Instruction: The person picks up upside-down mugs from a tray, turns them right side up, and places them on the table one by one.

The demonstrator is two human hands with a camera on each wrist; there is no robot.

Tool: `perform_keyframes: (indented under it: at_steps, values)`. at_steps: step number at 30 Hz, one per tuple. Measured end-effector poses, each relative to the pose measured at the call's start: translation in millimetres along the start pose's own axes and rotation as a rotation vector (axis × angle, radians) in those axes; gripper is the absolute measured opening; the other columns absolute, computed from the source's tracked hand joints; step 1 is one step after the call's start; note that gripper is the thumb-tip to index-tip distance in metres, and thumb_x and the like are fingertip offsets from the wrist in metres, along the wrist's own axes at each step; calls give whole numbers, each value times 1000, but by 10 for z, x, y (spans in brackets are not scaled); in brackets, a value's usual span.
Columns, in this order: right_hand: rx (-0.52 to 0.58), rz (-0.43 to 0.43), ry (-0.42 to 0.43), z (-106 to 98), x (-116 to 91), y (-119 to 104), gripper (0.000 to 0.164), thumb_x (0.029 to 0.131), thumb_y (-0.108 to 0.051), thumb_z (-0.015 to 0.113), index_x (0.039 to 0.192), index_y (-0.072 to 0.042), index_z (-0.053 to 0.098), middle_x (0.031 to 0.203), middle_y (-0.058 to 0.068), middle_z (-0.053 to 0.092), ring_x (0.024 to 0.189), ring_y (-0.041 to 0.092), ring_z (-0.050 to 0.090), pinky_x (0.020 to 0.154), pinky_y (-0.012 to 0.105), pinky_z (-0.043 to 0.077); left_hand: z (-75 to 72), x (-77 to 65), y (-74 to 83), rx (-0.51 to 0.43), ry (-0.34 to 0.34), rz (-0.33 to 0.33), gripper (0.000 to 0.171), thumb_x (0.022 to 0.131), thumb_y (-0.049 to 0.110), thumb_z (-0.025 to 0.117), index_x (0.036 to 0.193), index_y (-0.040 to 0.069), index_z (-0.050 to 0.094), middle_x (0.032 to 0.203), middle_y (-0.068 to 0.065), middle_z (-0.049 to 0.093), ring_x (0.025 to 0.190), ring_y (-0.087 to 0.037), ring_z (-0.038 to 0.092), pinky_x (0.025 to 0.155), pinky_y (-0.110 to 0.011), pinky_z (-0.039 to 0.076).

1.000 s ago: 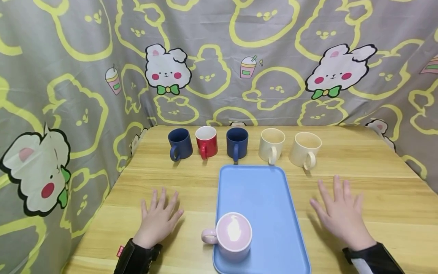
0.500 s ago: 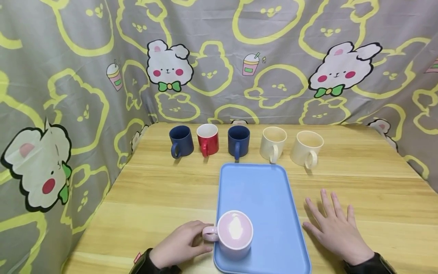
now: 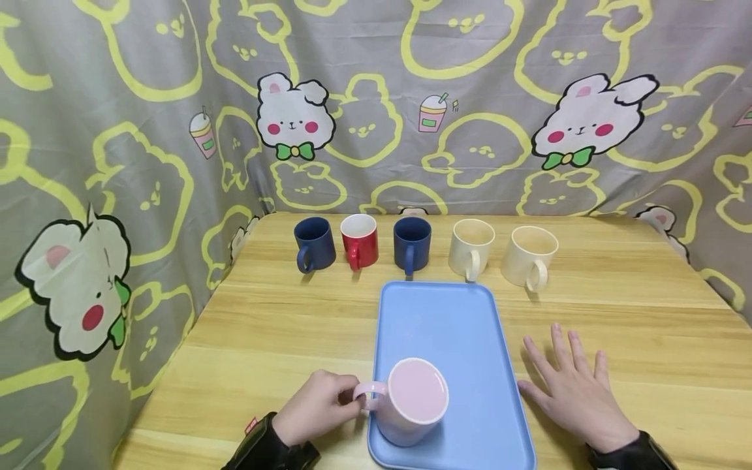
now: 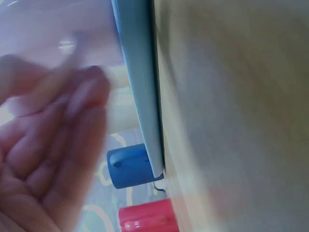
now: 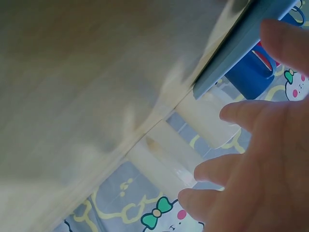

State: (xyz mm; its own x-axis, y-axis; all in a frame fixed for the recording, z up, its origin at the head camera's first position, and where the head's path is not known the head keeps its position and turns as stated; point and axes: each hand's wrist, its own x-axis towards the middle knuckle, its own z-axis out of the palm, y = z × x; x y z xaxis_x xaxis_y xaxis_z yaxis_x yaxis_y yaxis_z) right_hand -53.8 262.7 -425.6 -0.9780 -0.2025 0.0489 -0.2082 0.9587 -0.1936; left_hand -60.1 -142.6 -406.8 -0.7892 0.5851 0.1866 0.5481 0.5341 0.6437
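Observation:
A pink mug [image 3: 411, 405] stands tilted to the right at the near left of the blue tray [image 3: 464, 339]. My left hand [image 3: 320, 405] pinches its handle [image 3: 371, 390] between thumb and fingers. In the left wrist view, my left hand [image 4: 48, 130] is blurred, with the fingers curled at the handle and the pink mug [image 4: 58, 29] behind. Whether the mug's base still touches the tray is hard to tell. To the right of the tray, my right hand [image 3: 578, 398] has its fingers spread low over the table; the right wrist view shows my right hand [image 5: 265, 159] holding nothing.
Beyond the tray, a row runs left to right: a blue mug [image 3: 314, 245], a red mug [image 3: 361, 241], another blue mug [image 3: 412, 245], a cream mug [image 3: 470, 248] and a second cream mug [image 3: 525, 258]. A patterned grey curtain [image 3: 376, 189] hangs behind the wooden table [image 3: 282, 320].
My left hand has come in from the left and taken the pink mug by its handle. The mug has tipped rightward. My right hand has lowered and drawn slightly nearer.

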Motion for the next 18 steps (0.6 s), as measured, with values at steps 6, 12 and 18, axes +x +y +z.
perform_keyframes:
  at_steps: [6, 12, 18]
  values:
    - [7, 11, -6, -33, 24, 26, 67, 96, -45, 56, 147, -6, 37, 151, 38, 11, 137, 57, 4, 99, 78, -3, -60, 183, 115, 104, 133, 184, 8, 82, 3, 67, 79, 11, 67, 68, 9, 62, 61, 7, 49, 55, -8, 42]
    - [51, -5, -25, -207, 84, 17, 59, 97, -38, 57, 139, 2, 47, 142, 43, 26, 128, 60, 28, 98, 77, 13, -168, 462, 288, 386, 192, 391, 9, 82, 5, 71, 81, 10, 63, 67, 7, 52, 60, -3, 43, 56, -11, 38]
    - [193, -93, 76, -769, 191, -341, 42, 98, -27, 58, 125, 6, 60, 118, 28, 60, 98, 41, 62, 82, 55, 49, -278, 711, 545, 573, 140, 476, 12, 87, 17, 74, 89, 9, 66, 76, 2, 61, 66, -11, 53, 61, -16, 48]
